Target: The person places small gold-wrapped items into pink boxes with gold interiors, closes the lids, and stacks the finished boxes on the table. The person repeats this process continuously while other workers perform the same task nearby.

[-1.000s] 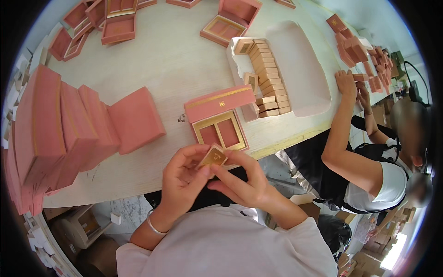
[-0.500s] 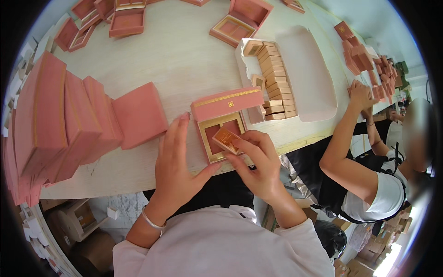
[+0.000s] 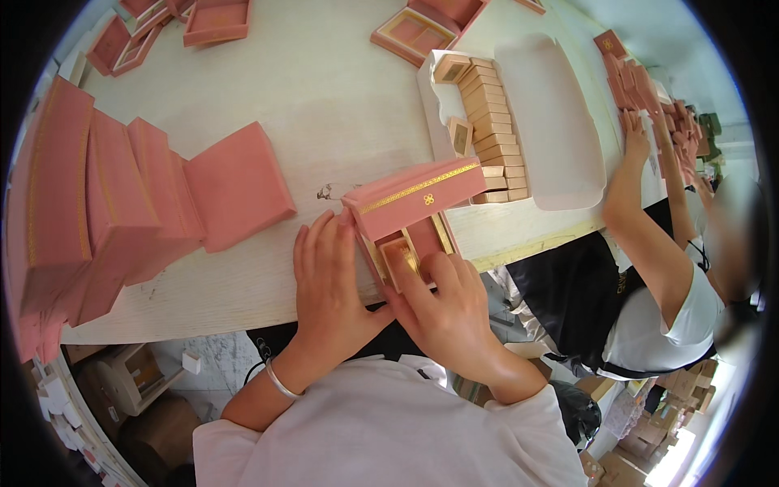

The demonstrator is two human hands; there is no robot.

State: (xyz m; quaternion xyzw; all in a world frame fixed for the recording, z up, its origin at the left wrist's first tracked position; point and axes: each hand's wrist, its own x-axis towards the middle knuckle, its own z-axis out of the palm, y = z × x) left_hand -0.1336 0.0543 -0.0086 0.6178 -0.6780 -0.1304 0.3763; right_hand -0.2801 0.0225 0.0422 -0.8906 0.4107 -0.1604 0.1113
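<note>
A pink gift box (image 3: 422, 199) with gold trim stands with its lid raised at the table's front edge. My left hand (image 3: 331, 280) holds its left side, fingertips at the back corner and thumb near the front. Inside the gold-edged tray, a small peach box with a shiny gold-orange top (image 3: 399, 258) sits in the left compartment. My right hand (image 3: 450, 312) has its fingers on this small box; its thumb is partly hidden. The right compartment, partly covered by my right hand, shows a pink floor.
A white carton (image 3: 542, 122) with a row of small peach boxes (image 3: 491, 118) lies beyond the gift box. Pink boxes (image 3: 105, 195) are stacked at left, a flat one (image 3: 239, 187) beside them. Open pink boxes (image 3: 418, 36) stand farther back. A co-worker (image 3: 649, 292) works at right.
My right hand has lowered the small peach box into the tray's left compartment. My left hand has come against the gift box, which has turned slightly and shifted right.
</note>
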